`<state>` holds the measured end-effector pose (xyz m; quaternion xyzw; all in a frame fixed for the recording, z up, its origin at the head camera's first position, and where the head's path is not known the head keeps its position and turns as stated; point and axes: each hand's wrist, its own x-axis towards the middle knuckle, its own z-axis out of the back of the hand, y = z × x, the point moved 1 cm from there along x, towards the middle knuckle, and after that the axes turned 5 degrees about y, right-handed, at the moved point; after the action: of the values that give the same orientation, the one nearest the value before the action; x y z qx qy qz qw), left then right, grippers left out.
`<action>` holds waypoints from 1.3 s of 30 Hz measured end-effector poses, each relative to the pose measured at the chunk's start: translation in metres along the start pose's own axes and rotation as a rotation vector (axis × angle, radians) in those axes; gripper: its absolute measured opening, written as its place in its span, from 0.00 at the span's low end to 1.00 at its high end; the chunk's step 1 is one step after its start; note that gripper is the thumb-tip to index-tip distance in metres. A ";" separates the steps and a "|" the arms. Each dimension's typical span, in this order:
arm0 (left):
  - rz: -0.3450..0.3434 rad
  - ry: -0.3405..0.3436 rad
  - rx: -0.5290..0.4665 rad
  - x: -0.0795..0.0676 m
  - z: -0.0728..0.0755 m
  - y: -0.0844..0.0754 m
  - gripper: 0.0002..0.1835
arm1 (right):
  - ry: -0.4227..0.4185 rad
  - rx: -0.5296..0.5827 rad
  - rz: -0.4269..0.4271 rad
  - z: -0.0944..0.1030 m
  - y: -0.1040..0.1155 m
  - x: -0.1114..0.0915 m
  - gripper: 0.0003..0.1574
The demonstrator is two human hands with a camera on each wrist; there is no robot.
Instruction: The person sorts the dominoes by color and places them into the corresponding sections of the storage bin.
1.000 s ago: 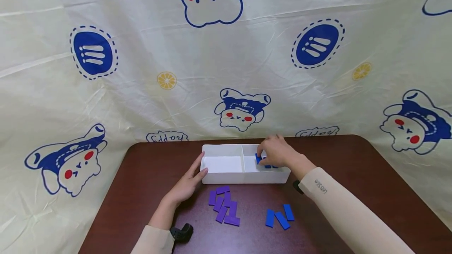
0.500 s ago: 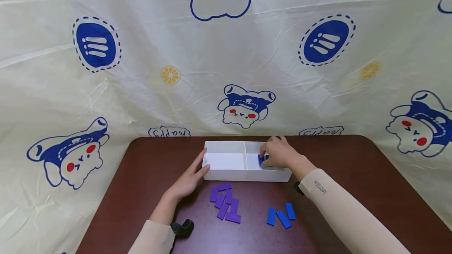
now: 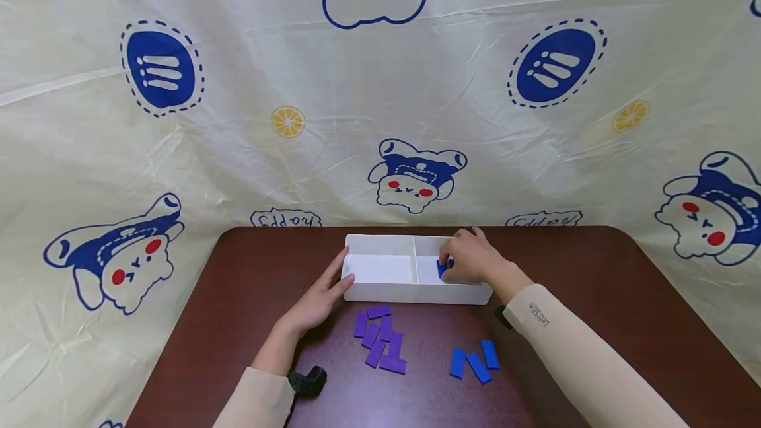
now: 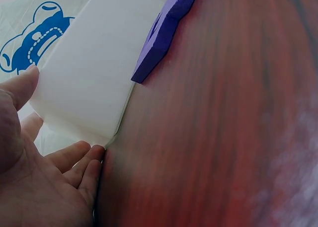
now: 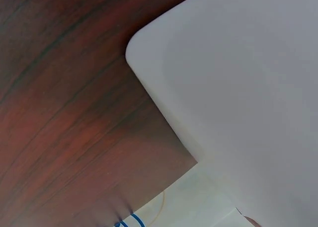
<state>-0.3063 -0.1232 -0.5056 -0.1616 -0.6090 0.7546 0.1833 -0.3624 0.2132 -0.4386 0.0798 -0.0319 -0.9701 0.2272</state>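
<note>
A white two-compartment box (image 3: 416, 293) stands toward the far side of the table. My left hand (image 3: 317, 306) touches its left end, thumb near the front corner; in the left wrist view several fingers (image 4: 74, 157) lie fairly straight against the white wall (image 4: 84, 53). Inside the right compartment my right hand (image 3: 473, 257) reaches down and pinches a small blue rectangular block (image 3: 441, 269). That hand covers most of the compartment's contents. The right wrist view is filled mainly by the box's outer wall (image 5: 238, 88), which hides the fingers' work.
Several purple blocks (image 3: 374, 352) lie loosely grouped in front of the box, left of centre. Three blue blocks (image 3: 478, 368) lie farther right on the dark brown table (image 3: 250, 283). A printed cloth (image 3: 226, 84) hangs just behind the table's far edge.
The head view has shifted slightly. My right hand has lowered the blue block a little within the right compartment, from tilted and more visible to mostly covered. The left hand keeps its place.
</note>
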 end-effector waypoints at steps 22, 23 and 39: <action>0.004 0.007 0.004 -0.002 -0.001 -0.005 0.38 | -0.012 -0.032 -0.032 -0.001 0.003 -0.002 0.11; 0.005 0.005 0.006 -0.002 -0.001 -0.005 0.38 | -0.012 -0.032 -0.030 -0.001 0.003 -0.002 0.11; -0.012 0.004 0.012 0.000 -0.001 -0.003 0.38 | -0.021 -0.014 -0.031 0.001 0.002 -0.002 0.12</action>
<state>-0.3055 -0.1222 -0.5027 -0.1582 -0.6050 0.7568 0.1901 -0.3598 0.2125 -0.4367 0.0686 -0.0262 -0.9744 0.2125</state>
